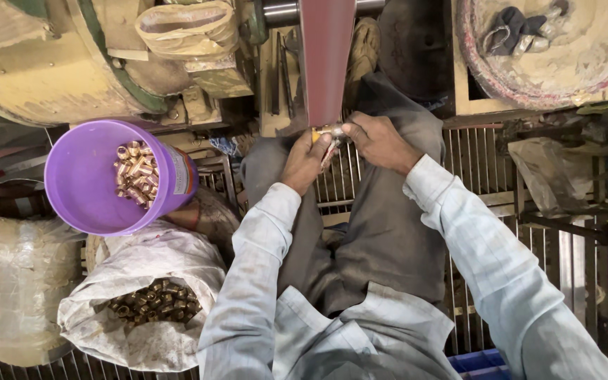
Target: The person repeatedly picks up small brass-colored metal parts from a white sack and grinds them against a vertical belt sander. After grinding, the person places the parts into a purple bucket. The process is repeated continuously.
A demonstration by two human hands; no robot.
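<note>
Both my hands meet at the lower end of a reddish-brown sanding belt [326,56] that runs up the middle of the view. My left hand [305,160] and my right hand [378,141] together grip a small shiny metal fitting [327,131] and hold it against the belt's lower end. The fitting is mostly hidden by my fingers. My grey trousers and pale shirt sleeves fill the lower middle.
A purple bucket [82,176] at left holds several brass fittings [136,174]. Below it an open white sack [149,338] holds more brass fittings. A dusty machine drum [43,70] is at top left, a round wheel [585,56] at top right, metal grating [480,162] underfoot.
</note>
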